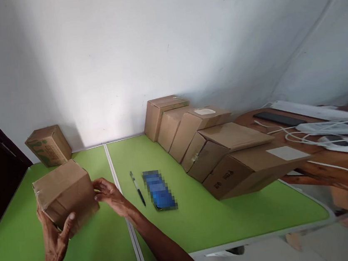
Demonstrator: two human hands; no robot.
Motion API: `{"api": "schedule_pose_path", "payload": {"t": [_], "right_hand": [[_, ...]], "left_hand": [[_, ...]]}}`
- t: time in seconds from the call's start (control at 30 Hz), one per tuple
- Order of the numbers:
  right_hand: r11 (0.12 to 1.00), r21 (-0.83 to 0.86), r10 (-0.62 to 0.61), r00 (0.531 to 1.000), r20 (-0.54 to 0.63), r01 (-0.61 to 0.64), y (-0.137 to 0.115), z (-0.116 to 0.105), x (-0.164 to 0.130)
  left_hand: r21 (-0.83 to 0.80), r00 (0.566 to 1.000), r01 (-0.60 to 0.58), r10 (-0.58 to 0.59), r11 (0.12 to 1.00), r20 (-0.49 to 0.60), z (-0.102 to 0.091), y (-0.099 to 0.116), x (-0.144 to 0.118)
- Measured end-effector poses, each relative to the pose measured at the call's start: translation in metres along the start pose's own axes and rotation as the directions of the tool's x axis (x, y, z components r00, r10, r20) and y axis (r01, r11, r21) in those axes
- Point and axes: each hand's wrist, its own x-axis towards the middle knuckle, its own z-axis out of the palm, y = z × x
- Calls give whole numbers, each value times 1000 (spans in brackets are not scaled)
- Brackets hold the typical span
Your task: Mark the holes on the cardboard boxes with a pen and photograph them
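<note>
Lower left of frame, a brown, boxy cardboard carton (65,187) is being gripped by the left hand (55,239), thumb spread wide, and lightly touched by the half-curled fingers of the right hand (113,197), a slip perhaps being risked by such uneven support.

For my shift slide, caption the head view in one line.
Left hand grips a cardboard box, right hand at its side; five boxes stand in a row on the green table.

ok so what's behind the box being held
Behind the held box, a green-printed box stands on the table, near the wall. The held box covers a patch of table; anything there can't be seen.
</note>
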Motion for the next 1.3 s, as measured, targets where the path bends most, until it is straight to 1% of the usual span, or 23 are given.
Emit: {"api": "schedule_pose_path", "payload": {"t": [0.07, 0.1, 0.17, 0.27, 0.37, 0.4, 0.47, 0.53, 0.6, 0.7, 0.77, 0.83, 0.9, 0.97, 1.07, 1.13, 1.2, 1.27, 1.3], "right_hand": [[998, -66, -22, 1000, 22, 23, 16, 11, 5], [994, -108, -30, 999, 37, 34, 24, 16, 8], [980, -195, -34, 998, 56, 44, 39, 25, 12], [957, -289, -9, 998, 58, 25, 54, 32, 17], [925, -380, 6, 998, 55, 16, 61, 34, 23], [913, -408, 10, 999, 54, 13, 62, 33, 27], [891, -454, 37, 998, 43, -13, 64, 32, 40], [861, -503, 97, 995, 16, -76, 65, 32, 60], [819, -558, 151, 988, -18, -135, 66, 34, 86], [779, -603, 186, 981, -45, -175, 64, 41, 127], [771, -606, 212, 976, -47, -197, 61, 44, 147], [776, -595, 230, 972, -41, -209, 58, 44, 154], [805, -554, 223, 973, -54, -215, 59, 39, 148], [837, -496, 208, 973, -102, -231, 63, 30, 130], [864, -437, 186, 965, -183, -250, 72, 19, 91], [881, -415, 163, 968, -190, -230, 73, 15, 65], [902, -385, 141, 976, -164, -194, 70, 13, 42], [917, -362, 120, 982, -148, -167, 63, 11, 22], [919, -358, 112, 981, -160, -164, 59, 9, 12]], "left_hand": [[-39, 985, 168, -169, 985, -20, -6, -17, 17], [-50, 975, 218, -220, 975, -25, -9, -27, 24], [-60, 961, 271, -273, 961, -28, -13, -50, 30], [-50, 944, 325, -327, 944, -43, -11, -81, 25], [-41, 927, 368, -370, 929, -67, -2, -100, 21], [-45, 923, 376, -379, 925, -67, 1, -104, 25], [-57, 919, 385, -388, 921, -63, 8, -109, 43], [-71, 920, 382, -386, 921, -60, 16, -113, 71], [-78, 922, 375, -381, 924, -65, 22, -115, 105], [-59, 918, 383, -387, 922, -83, 31, -115, 147], [-29, 914, 392, -393, 919, -103, 35, -114, 162], [8, 908, 398, -393, 917, -147, 40, -112, 166], [44, 900, 401, -385, 915, -207, 48, -111, 161], [77, 904, 380, -353, 922, -241, 61, -108, 153], [101, 936, 313, -288, 944, -204, 84, -103, 148], [94, 943, 304, -286, 948, -170, 99, -98, 154], [81, 935, 333, -318, 940, -158, 108, -95, 165], [68, 924, 364, -351, 929, -151, 111, -91, 176], [63, 921, 374, -362, 925, -142, 109, -88, 180]]}}
